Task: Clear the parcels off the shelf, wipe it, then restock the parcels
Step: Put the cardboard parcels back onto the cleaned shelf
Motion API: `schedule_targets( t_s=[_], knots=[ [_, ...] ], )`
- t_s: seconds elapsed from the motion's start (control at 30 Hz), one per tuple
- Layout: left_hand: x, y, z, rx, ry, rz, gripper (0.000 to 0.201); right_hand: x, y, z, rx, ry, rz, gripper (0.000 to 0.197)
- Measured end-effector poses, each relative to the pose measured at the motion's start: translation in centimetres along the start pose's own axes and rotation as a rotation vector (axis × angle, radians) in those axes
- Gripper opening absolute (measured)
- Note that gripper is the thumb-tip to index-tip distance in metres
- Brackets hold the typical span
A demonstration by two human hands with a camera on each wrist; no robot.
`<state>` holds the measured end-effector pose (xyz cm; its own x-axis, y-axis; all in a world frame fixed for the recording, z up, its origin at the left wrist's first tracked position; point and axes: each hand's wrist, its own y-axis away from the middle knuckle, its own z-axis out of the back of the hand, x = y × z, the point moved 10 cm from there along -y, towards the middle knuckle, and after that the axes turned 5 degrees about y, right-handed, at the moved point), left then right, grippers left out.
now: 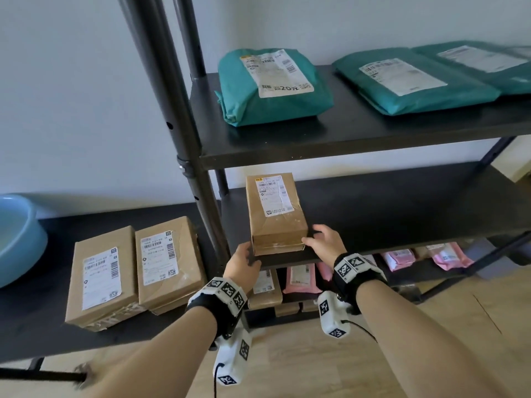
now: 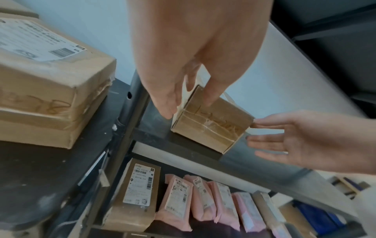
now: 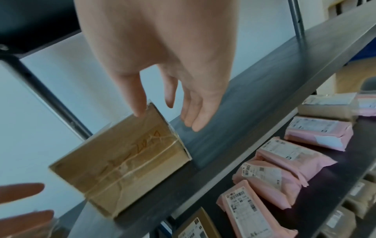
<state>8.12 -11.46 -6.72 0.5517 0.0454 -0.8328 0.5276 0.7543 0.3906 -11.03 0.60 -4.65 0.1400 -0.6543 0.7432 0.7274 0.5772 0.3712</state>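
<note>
A brown cardboard parcel point(image 1: 273, 214) with a white label lies on the black middle shelf point(image 1: 402, 208), near its front left corner. My left hand point(image 1: 244, 261) is at the parcel's near left corner. In the left wrist view, the left hand point(image 2: 189, 108) has straight fingers that touch the taped end of the parcel point(image 2: 211, 128). My right hand point(image 1: 321, 239) is at the near right corner. In the right wrist view, the right hand point(image 3: 167, 119) is spread, its thumb on the parcel's point(image 3: 122, 169) top corner, the other fingers off it.
Two brown parcels point(image 1: 100, 274) point(image 1: 169, 262) lie on a black side table at left, beside a blue basin point(image 1: 17, 239). Teal mailer bags point(image 1: 273, 84) point(image 1: 411, 81) sit on the upper shelf. Pink mailers point(image 1: 448, 254) fill the lower shelf. A black post point(image 1: 184, 133) stands left of the parcel.
</note>
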Motion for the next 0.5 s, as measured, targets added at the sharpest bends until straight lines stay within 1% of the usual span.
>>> schedule_targets(
  t_s=[0.13, 0.23, 0.4, 0.5],
  knots=[
    [1.5, 3.3, 1.5, 0.055, -0.228, -0.042, 0.049, -0.8, 3.8, -1.8, 0.009, 0.178, -0.003, 0.052],
    [3.2, 5.9, 4.3, 0.026, -0.405, -0.055, 0.043, -0.1, 6.8, -4.5, 0.029, 0.285, 0.05, 0.048],
    [7.8, 8.2, 11.0, -0.033, -0.54, 0.011, 0.034, 2.8, 10.5, -10.6, 0.077, 0.446, 0.125, 0.044],
    [10.5, 8.6, 15.0, -0.087, -0.547, 0.053, 0.032, 4.3, 11.4, -14.7, 0.12, 0.478, 0.139, 0.042]
  ],
)
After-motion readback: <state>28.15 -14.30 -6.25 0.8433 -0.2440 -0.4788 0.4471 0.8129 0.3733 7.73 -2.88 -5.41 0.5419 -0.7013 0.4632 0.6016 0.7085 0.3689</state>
